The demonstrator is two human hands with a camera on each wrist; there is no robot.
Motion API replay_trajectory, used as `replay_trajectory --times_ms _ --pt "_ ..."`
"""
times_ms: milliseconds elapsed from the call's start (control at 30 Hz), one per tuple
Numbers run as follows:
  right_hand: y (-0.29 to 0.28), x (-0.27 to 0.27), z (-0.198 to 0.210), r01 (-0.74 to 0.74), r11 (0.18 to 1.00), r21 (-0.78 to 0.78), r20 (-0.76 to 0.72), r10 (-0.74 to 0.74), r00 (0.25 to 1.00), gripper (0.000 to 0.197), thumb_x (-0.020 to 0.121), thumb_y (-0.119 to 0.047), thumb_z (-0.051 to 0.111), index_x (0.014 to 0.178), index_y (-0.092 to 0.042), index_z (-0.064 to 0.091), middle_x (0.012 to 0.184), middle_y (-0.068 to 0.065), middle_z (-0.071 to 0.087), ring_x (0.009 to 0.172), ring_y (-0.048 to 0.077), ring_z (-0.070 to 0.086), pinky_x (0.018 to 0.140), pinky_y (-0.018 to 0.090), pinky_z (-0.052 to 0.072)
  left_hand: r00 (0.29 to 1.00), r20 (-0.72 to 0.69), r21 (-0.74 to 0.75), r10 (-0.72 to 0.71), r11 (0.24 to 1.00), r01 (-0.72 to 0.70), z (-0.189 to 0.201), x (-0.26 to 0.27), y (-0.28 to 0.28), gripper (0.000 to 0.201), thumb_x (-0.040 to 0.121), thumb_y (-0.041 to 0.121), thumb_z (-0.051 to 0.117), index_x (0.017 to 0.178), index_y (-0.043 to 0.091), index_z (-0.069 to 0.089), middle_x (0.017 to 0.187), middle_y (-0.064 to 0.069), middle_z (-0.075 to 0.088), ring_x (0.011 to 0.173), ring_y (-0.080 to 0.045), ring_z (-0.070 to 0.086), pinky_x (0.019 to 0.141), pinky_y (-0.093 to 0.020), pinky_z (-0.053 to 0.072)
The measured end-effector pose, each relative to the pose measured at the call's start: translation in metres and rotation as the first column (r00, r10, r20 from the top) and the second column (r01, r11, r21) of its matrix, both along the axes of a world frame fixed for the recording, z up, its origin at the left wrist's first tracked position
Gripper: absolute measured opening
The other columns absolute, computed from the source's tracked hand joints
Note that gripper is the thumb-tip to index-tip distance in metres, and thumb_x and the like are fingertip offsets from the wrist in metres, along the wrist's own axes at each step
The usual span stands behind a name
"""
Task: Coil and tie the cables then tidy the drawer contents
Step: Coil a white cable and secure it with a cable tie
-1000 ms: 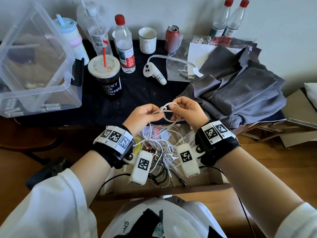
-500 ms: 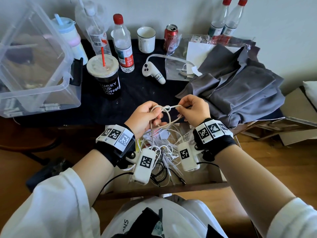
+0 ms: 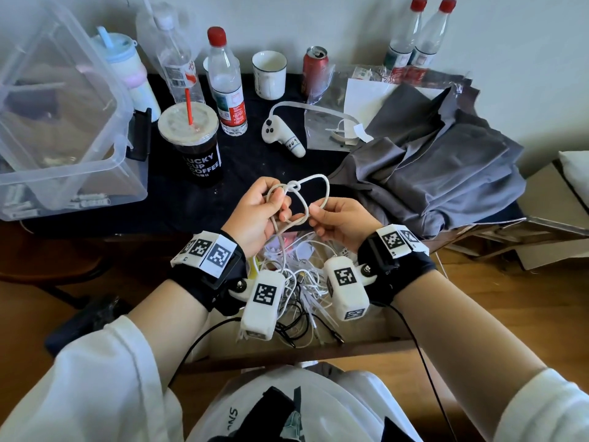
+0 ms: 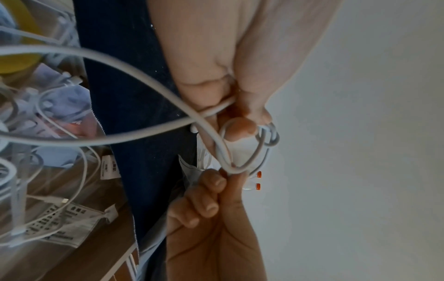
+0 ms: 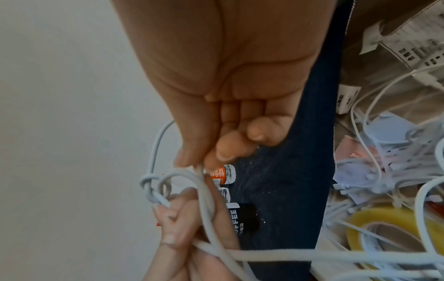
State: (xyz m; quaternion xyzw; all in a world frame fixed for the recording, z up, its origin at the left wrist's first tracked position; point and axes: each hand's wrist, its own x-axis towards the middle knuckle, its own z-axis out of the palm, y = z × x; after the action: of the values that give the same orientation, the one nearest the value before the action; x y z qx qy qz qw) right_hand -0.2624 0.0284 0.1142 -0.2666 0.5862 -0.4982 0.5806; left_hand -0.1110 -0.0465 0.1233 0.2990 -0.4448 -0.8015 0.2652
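A white cable [image 3: 318,181] with a small knot [image 3: 294,186] is held up in loops above the open drawer [image 3: 376,333]. My left hand [image 3: 258,208] grips its left side just under the knot. My right hand [image 3: 338,215] pinches the loop's right side between thumb and forefinger. The left wrist view shows the cable [image 4: 223,152] crossing by my left hand's fingertips [image 4: 242,125], and the right hand [image 4: 216,190] pinching it below. In the right wrist view my right hand [image 5: 199,163] pinches the cable [image 5: 206,192] above the knot [image 5: 150,184]. More white cables [image 3: 302,282] lie tangled in the drawer.
On the dark tabletop [image 3: 248,167] stand a coffee cup [image 3: 194,145], water bottles [image 3: 228,87], a mug [image 3: 270,74] and a can [image 3: 314,70]. A clear plastic bin [image 3: 60,122] is at left, grey cloth [image 3: 430,167] at right, a white controller [image 3: 282,137] between. A yellow tape roll [image 5: 394,230] lies in the drawer.
The knot has tightened and risen above my left hand. My right hand dropped from the top of the loop to pinch its lower right side, and the loop has opened wider.
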Motion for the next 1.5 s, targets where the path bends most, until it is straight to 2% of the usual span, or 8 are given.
replay_trajectory --times_ms 267,400,533,800,1033,1200,1367,1500 --pt "-0.002 -0.019 -0.009 0.344 0.939 -0.026 -0.068 -0.345 0.936 0.023 0.097 -0.021 0.048 0.077 -0.014 0.059 0.048 -0.011 0.054 0.041 0.001 0.044 0.051 0.020 0.030 0.999 0.032 0.011 -0.007 1.000 0.007 -0.005 0.005 -0.001 0.017 0.100 0.004 0.037 0.086 0.008 0.044 0.069 -0.004 0.041 0.052 -0.007 0.041 0.069 -0.033 0.057" --pt "-0.003 0.005 -0.009 0.221 0.975 0.023 -0.031 -0.220 0.975 0.031 0.095 -0.038 0.048 0.085 -0.013 0.064 0.054 -0.006 0.053 0.043 0.007 0.047 0.048 0.021 0.034 1.000 0.021 0.021 0.018 1.000 -0.018 -0.003 -0.001 0.003 0.016 0.100 0.006 0.038 0.086 0.009 0.046 0.067 -0.002 0.044 0.052 -0.006 0.044 0.061 -0.027 0.055" --pt "0.003 0.015 -0.013 0.038 0.999 -0.035 -0.022 -0.038 0.999 0.029 0.094 -0.029 0.051 0.076 -0.013 0.066 0.053 -0.006 0.056 0.045 0.006 0.050 0.052 0.020 0.036 0.999 0.041 -0.012 0.015 1.000 -0.014 -0.002 -0.002 0.002 0.015 0.100 0.007 0.039 0.087 0.009 0.046 0.067 -0.001 0.044 0.051 -0.005 0.046 0.056 -0.023 0.051" --pt "0.000 -0.014 -0.018 0.378 0.925 -0.029 -0.121 -0.379 0.918 0.034 0.099 -0.030 0.043 0.072 -0.015 0.058 0.053 -0.007 0.047 0.043 0.006 0.041 0.051 0.023 0.028 0.999 0.049 0.023 -0.002 1.000 0.001 -0.006 0.006 -0.003 0.012 0.099 0.007 0.039 0.089 0.009 0.045 0.070 -0.003 0.041 0.052 -0.006 0.043 0.068 -0.029 0.057" --pt "0.008 0.013 -0.022 0.050 0.997 -0.053 -0.074 -0.054 0.996 0.019 0.094 -0.018 0.052 0.078 -0.009 0.058 0.049 -0.006 0.047 0.041 0.005 0.039 0.043 0.015 0.033 0.999 0.043 0.019 0.023 1.000 -0.024 -0.006 -0.001 0.002 0.014 0.100 0.007 0.038 0.088 0.010 0.044 0.071 -0.003 0.041 0.051 -0.004 0.045 0.056 -0.022 0.050" --pt "0.004 0.002 -0.021 0.246 0.962 -0.119 0.042 -0.243 0.969 0.028 0.097 -0.014 0.045 0.070 -0.010 0.052 0.047 -0.007 0.048 0.040 0.005 0.036 0.043 0.016 0.028 0.999 0.030 0.033 -0.013 0.999 0.012 -0.005 0.000 0.000 0.013 0.100 0.008 0.038 0.089 0.009 0.044 0.070 -0.002 0.041 0.051 -0.006 0.043 0.070 -0.034 0.059" --pt "0.008 -0.023 -0.017 0.519 0.854 -0.018 0.088 -0.516 0.852 0.032 0.100 -0.024 0.040 0.072 -0.016 0.052 0.054 -0.004 0.043 0.047 0.009 0.031 0.049 0.021 0.023 0.999 0.041 0.034 0.010 0.999 -0.011 -0.006 0.006 -0.002 0.014 0.100 0.007 0.037 0.089 0.009 0.044 0.072 -0.003 0.040 0.051 -0.005 0.043 0.069 -0.031 0.058" --pt "0.008 -0.009 -0.018 0.285 0.958 0.013 -0.013 -0.285 0.958 0.030 0.099 -0.032 0.040 0.081 -0.017 0.058 0.054 -0.006 0.050 0.043 0.006 0.040 0.050 0.023 0.027 0.999 0.051 0.036 0.013 0.999 -0.015 -0.006 0.002 0.000 0.014 0.100 0.007 0.038 0.088 0.011 0.044 0.071 -0.002 0.042 0.051 -0.004 0.045 0.062 -0.027 0.056"
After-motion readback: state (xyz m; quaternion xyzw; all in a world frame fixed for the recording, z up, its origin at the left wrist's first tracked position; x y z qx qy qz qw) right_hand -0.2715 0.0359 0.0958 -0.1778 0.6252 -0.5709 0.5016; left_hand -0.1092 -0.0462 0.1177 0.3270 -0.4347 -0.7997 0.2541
